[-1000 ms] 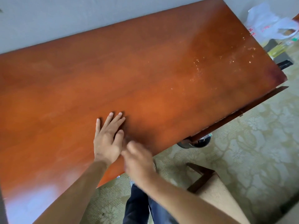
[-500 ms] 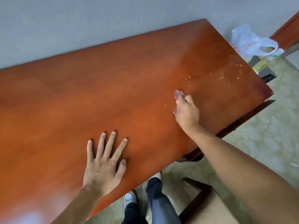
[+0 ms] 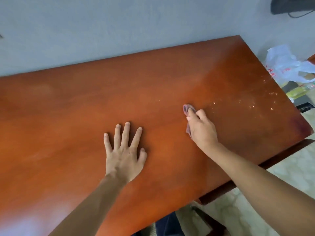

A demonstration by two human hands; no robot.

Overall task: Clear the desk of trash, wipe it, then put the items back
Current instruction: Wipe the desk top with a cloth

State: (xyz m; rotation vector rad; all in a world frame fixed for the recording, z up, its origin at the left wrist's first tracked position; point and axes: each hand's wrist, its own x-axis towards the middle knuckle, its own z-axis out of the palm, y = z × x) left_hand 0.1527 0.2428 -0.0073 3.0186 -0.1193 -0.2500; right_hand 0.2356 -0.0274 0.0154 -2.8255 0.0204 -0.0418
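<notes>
A bare reddish-brown wooden desk (image 3: 85, 108) fills the view. My left hand (image 3: 125, 154) lies flat on it near the middle, fingers spread and straight. To its right, my right hand (image 3: 202, 128) grips a small purplish cloth (image 3: 186, 109) and presses it onto the desktop; most of the cloth is hidden under the hand. Pale crumbs and specks (image 3: 255, 101) are scattered over the desk's right end, just beyond the cloth.
A grey wall (image 3: 119, 28) runs along the desk's far edge. Off the right end sits a white plastic bag (image 3: 286, 65) with yellowish items under it. A dark device (image 3: 289, 5) hangs at the top right. Patterned floor and a wooden chair part (image 3: 209, 220) lie below.
My right hand with the cloth went from beside my left hand out to the right, close to the crumbs. My left hand stayed flat on the desk. The camera tilted up.
</notes>
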